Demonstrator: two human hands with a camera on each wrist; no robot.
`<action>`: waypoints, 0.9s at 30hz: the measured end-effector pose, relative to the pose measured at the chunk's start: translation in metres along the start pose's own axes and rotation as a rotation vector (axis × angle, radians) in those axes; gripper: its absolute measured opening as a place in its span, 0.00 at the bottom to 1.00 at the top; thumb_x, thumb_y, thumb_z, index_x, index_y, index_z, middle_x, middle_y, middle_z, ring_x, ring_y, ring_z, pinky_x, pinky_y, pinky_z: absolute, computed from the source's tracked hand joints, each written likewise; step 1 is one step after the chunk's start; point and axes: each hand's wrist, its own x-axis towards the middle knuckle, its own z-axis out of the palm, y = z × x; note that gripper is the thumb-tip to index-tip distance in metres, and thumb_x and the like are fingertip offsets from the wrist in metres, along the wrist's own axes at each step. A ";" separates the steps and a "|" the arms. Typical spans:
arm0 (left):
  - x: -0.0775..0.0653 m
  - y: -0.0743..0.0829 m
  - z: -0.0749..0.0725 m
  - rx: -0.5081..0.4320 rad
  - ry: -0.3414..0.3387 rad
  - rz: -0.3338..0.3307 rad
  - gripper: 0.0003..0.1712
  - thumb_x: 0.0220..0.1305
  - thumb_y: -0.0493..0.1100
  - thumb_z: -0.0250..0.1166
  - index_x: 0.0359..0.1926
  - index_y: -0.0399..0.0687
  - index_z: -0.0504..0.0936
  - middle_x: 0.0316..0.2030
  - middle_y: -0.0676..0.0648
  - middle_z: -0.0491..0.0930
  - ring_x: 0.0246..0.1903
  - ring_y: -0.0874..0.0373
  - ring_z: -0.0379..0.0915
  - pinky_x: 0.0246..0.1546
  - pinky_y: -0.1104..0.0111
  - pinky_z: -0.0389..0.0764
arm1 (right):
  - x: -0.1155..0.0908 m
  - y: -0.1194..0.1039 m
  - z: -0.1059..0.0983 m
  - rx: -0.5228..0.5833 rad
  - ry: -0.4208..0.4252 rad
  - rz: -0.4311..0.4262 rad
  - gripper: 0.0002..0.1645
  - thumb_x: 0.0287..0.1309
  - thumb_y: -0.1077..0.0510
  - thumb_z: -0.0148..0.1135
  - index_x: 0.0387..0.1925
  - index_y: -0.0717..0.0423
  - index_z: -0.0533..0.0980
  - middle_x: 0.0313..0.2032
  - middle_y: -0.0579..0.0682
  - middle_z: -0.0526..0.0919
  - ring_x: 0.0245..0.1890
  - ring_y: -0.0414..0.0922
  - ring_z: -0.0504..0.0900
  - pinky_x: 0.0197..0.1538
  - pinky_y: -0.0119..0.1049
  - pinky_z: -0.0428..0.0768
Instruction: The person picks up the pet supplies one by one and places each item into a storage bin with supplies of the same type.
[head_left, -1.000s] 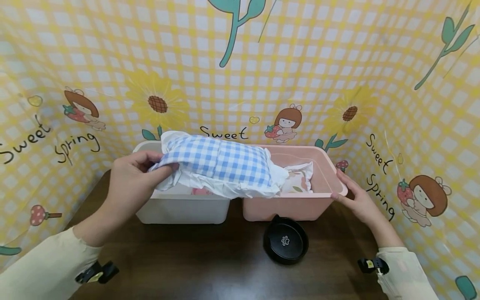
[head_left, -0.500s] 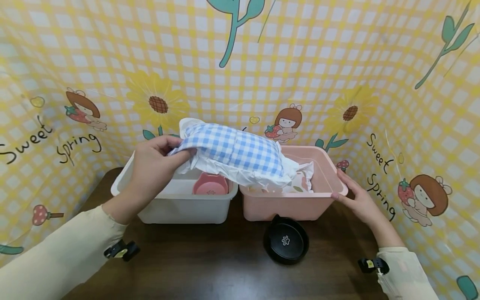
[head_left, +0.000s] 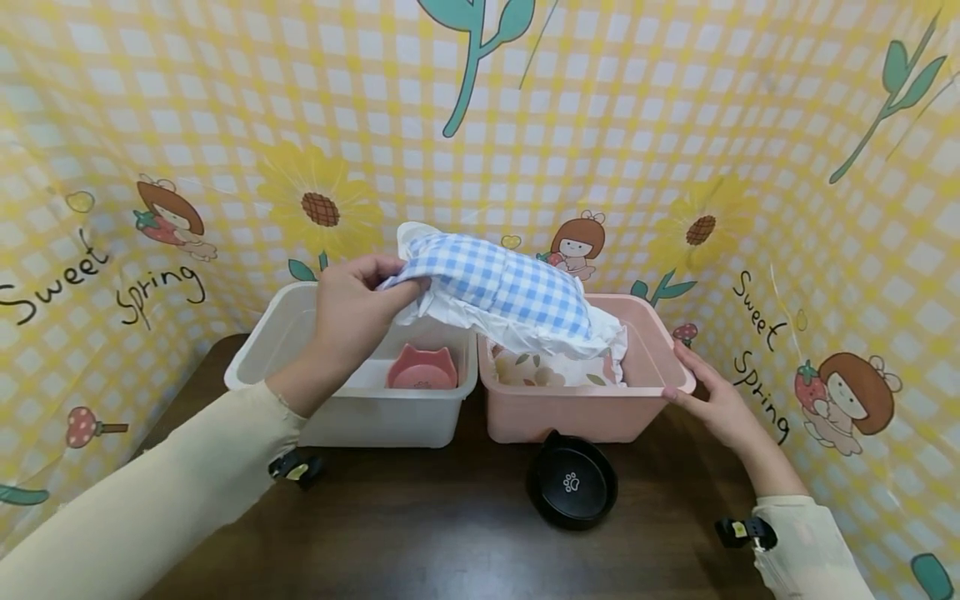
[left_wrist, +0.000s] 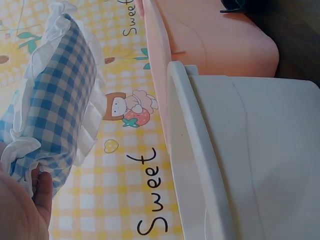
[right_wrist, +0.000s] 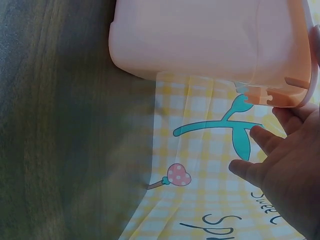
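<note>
the ruffled blue gingham pillow (head_left: 498, 283), pinched by the left hand (head_left: 348, 308), has moved rightward, its free end now above the pink bin (head_left: 566, 415), uncovering the cat-eared bowl (head_left: 422, 374). the right hand (head_left: 716, 407), fingers spread, touches that bin.

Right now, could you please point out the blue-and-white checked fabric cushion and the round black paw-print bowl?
Blue-and-white checked fabric cushion (head_left: 501, 283): head view, middle of its checked panel.
Round black paw-print bowl (head_left: 573, 483): head view, inside floor.

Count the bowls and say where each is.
2. The black bowl sits on the table in front of the pink bin; the pink bowl is inside the white bin. More could be hidden in the bins.
</note>
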 end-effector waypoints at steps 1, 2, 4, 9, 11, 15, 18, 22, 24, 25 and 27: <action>0.001 0.000 0.003 -0.012 -0.004 0.001 0.14 0.58 0.45 0.77 0.38 0.39 0.89 0.32 0.48 0.87 0.30 0.60 0.81 0.29 0.74 0.82 | 0.000 0.000 0.000 -0.001 0.000 0.006 0.50 0.68 0.51 0.67 0.82 0.43 0.49 0.81 0.58 0.45 0.77 0.70 0.47 0.69 0.75 0.52; 0.002 -0.001 0.007 -0.021 -0.005 0.001 0.13 0.58 0.44 0.78 0.38 0.39 0.89 0.32 0.48 0.87 0.29 0.61 0.81 0.29 0.74 0.82 | -0.001 0.001 0.000 -0.002 0.001 0.011 0.50 0.68 0.51 0.67 0.82 0.43 0.50 0.81 0.58 0.45 0.77 0.70 0.47 0.69 0.75 0.52; 0.005 -0.003 0.013 -0.040 -0.006 -0.002 0.13 0.57 0.43 0.78 0.37 0.38 0.88 0.32 0.47 0.87 0.29 0.61 0.82 0.30 0.74 0.82 | -0.001 0.001 0.000 0.002 0.004 0.017 0.50 0.68 0.51 0.67 0.82 0.43 0.50 0.81 0.57 0.45 0.78 0.70 0.47 0.70 0.75 0.52; 0.010 -0.005 0.026 -0.052 -0.001 0.008 0.11 0.57 0.42 0.78 0.37 0.39 0.89 0.32 0.45 0.87 0.28 0.61 0.81 0.28 0.74 0.81 | -0.002 0.000 0.000 0.011 0.004 0.014 0.50 0.68 0.52 0.67 0.81 0.44 0.50 0.81 0.57 0.45 0.78 0.69 0.47 0.70 0.75 0.52; 0.012 -0.005 0.031 -0.059 -0.006 0.013 0.11 0.57 0.42 0.78 0.37 0.40 0.89 0.32 0.45 0.87 0.28 0.60 0.81 0.28 0.74 0.81 | -0.002 0.001 0.000 0.006 0.002 0.013 0.50 0.68 0.51 0.67 0.82 0.44 0.50 0.81 0.57 0.45 0.78 0.69 0.46 0.69 0.76 0.51; 0.017 -0.006 0.041 -0.075 -0.016 0.011 0.10 0.57 0.41 0.77 0.37 0.39 0.90 0.32 0.44 0.88 0.29 0.60 0.82 0.30 0.74 0.82 | -0.002 0.001 0.000 0.001 0.003 0.011 0.50 0.68 0.50 0.67 0.82 0.43 0.50 0.81 0.56 0.45 0.78 0.69 0.46 0.70 0.75 0.50; 0.022 -0.007 0.050 -0.073 -0.025 0.015 0.10 0.57 0.40 0.77 0.36 0.39 0.89 0.31 0.43 0.87 0.30 0.60 0.82 0.30 0.74 0.82 | -0.002 0.002 0.000 0.001 0.005 0.004 0.50 0.68 0.48 0.67 0.82 0.42 0.50 0.81 0.55 0.46 0.79 0.67 0.45 0.70 0.75 0.49; 0.028 -0.007 0.062 -0.043 -0.042 0.023 0.09 0.57 0.41 0.77 0.36 0.41 0.89 0.30 0.45 0.87 0.30 0.59 0.80 0.29 0.73 0.81 | 0.001 0.003 0.000 0.005 0.003 -0.006 0.50 0.68 0.48 0.67 0.82 0.42 0.50 0.81 0.54 0.46 0.79 0.66 0.45 0.71 0.74 0.49; 0.030 -0.006 0.067 -0.019 -0.051 0.024 0.08 0.57 0.42 0.76 0.35 0.42 0.89 0.30 0.46 0.86 0.30 0.59 0.79 0.28 0.72 0.80 | 0.002 0.004 0.000 0.010 0.002 -0.008 0.50 0.68 0.48 0.66 0.82 0.42 0.50 0.82 0.54 0.46 0.79 0.66 0.45 0.71 0.74 0.49; 0.032 -0.005 0.070 -0.008 -0.054 0.023 0.08 0.58 0.42 0.76 0.35 0.43 0.89 0.30 0.47 0.86 0.29 0.59 0.79 0.28 0.72 0.80 | 0.002 0.004 0.000 0.010 0.002 -0.008 0.50 0.68 0.47 0.66 0.82 0.42 0.50 0.82 0.54 0.46 0.79 0.66 0.45 0.71 0.74 0.49; 0.035 -0.005 0.076 0.009 -0.059 0.029 0.07 0.58 0.42 0.76 0.35 0.44 0.89 0.30 0.48 0.86 0.29 0.60 0.78 0.28 0.72 0.79 | 0.002 0.005 0.000 0.004 0.002 -0.008 0.50 0.68 0.47 0.66 0.82 0.42 0.50 0.82 0.53 0.45 0.79 0.66 0.45 0.71 0.74 0.49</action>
